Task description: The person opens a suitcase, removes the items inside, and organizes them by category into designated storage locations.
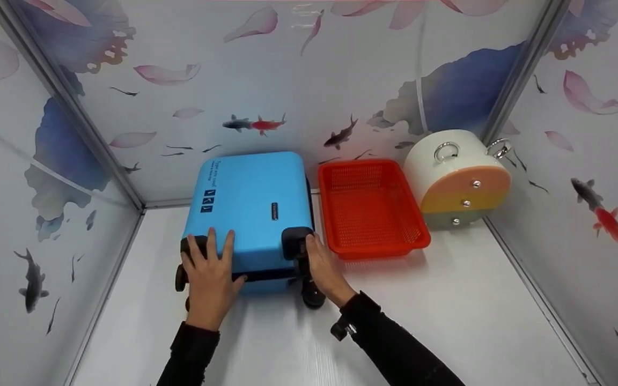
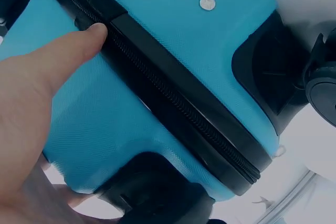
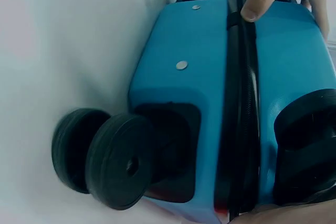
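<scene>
Farthest beyond the fingers [image 1: 212, 246], a white wall [image 1: 298, 80] printed with petals and fish stands behind a white surface [image 1: 266, 348]. On that surface lies a blue suitcase [image 1: 244, 203], directly under and ahead of the fingers. Its long axis appears to run straight away from them toward the wall, wheeled end nearest the person. Neither hand is nearer: both touch this close end, one at each corner. To the right of the right fingers sits a red basket [image 1: 379, 250], just beside the suitcase. Farther right of those fingers, past the basket, is a cream drawer box [image 1: 459, 171] with orange, yellow and green fronts.

The left hand [image 1: 210, 284] has its fingers spread apart, laid over the suitcase's near edge and pointing away from the person. Its thumb reaches down onto the end, touching the black band beside the zip [image 2: 170, 96]. The right hand [image 1: 329, 273] rests against the other near corner, at a black corner cap [image 1: 294, 243]; whether its remaining fingers are curled or straight cannot be told. Just below the right fingers, a black wheel [image 1: 314, 296] juts from the suitcase's end toward the person.
</scene>
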Motion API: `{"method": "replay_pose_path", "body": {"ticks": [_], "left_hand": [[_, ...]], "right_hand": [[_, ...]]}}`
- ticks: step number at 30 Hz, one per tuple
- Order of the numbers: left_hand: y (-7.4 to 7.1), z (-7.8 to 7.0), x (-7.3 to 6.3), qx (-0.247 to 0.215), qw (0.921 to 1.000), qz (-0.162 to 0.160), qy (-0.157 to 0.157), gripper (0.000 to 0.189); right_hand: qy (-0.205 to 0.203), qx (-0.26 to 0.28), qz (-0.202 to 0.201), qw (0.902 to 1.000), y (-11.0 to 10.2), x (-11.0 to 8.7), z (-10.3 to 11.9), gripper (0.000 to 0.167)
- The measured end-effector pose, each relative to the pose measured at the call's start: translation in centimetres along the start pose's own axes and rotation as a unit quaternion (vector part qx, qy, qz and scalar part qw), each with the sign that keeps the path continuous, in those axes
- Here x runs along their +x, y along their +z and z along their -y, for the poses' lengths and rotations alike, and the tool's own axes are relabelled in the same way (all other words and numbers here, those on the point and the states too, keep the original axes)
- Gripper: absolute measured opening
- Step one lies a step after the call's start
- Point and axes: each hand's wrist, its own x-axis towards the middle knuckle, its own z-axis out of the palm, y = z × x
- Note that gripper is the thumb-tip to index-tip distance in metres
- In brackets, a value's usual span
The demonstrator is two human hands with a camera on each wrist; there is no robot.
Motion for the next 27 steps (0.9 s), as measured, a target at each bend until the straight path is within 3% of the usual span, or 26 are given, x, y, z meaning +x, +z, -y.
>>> {"method": "replay_pose_path", "body": {"ticks": [6, 11, 14, 18, 21, 24, 27], "left_hand": [[0.4, 0.0, -0.2, -0.001, 1.0000, 0.000, -0.006, 0.132], [1.6, 0.3, -0.1, -0.038, 0.9976, -0.054, -0.021, 0.140], [2.3, 0.6, -0.2, -0.062, 0.9940, -0.088, -0.020, 0.141], [2.3, 1.1, 0.0, -0.072, 0.9901, -0.120, -0.015, 0.136], [1.6, 1.3, 0.7, -0.098, 0.9848, -0.142, -0.025, 0.130], [0.6, 1.2, 1.4, -0.136, 0.9764, -0.162, -0.045, 0.124], [-0.1, 1.2, 1.9, -0.157, 0.9697, -0.177, -0.061, 0.121]], "right_hand": [[-0.020, -0.014, -0.006, 0.9997, 0.1, -0.4, 1.4, 0.090], [-0.043, -0.025, 0.006, 0.9987, -1.0, -0.9, 3.5, 0.089], [-0.071, 0.009, 0.026, 0.9971, -1.6, -1.2, 3.6, 0.085], [-0.099, 0.053, 0.020, 0.9934, -1.9, -1.7, 1.6, 0.078], [-0.104, -0.006, -0.028, 0.9941, -1.4, -2.3, -0.8, 0.075], [-0.070, -0.076, -0.069, 0.9923, -0.5, -2.6, -3.1, 0.077], [-0.018, -0.095, -0.074, 0.9925, 0.2, -2.7, -4.7, 0.081]]}}
